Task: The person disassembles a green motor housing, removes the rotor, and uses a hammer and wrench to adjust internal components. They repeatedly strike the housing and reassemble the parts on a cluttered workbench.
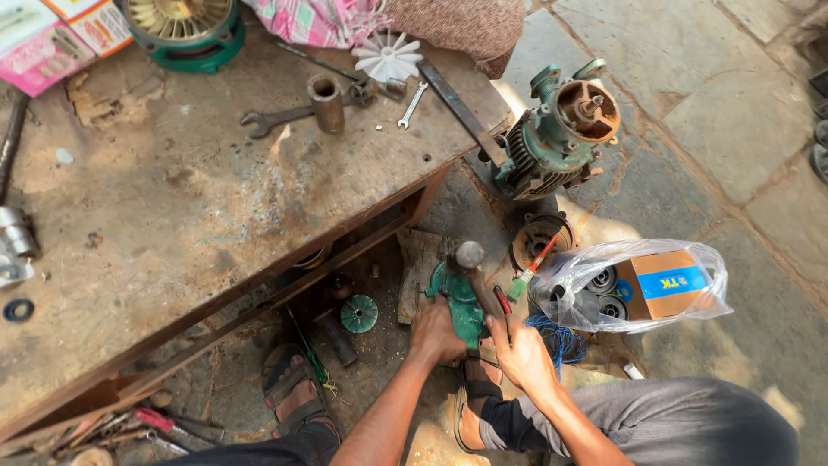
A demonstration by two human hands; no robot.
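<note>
My left hand [436, 333] grips a green metal motor part [455, 298] that rests on the ground between my feet. My right hand [520, 349] holds a hammer by its handle; the hammer's grey head [470, 255] is above the green part. A red-handled tool [503, 302] lies beside my right hand. A green pump motor body [559, 129] with a rusty open end stands on the stone floor, leaning at the corner of the workbench [198, 198].
On the bench lie a spanner [274, 117], a small wrench [411, 104], a rusty metal tube [327, 102], a white plastic fan [387, 55] and a green fan cover [187, 28]. A clear plastic bag [630, 285] holds bearings and a box. A round rusty housing [540, 239] sits nearby.
</note>
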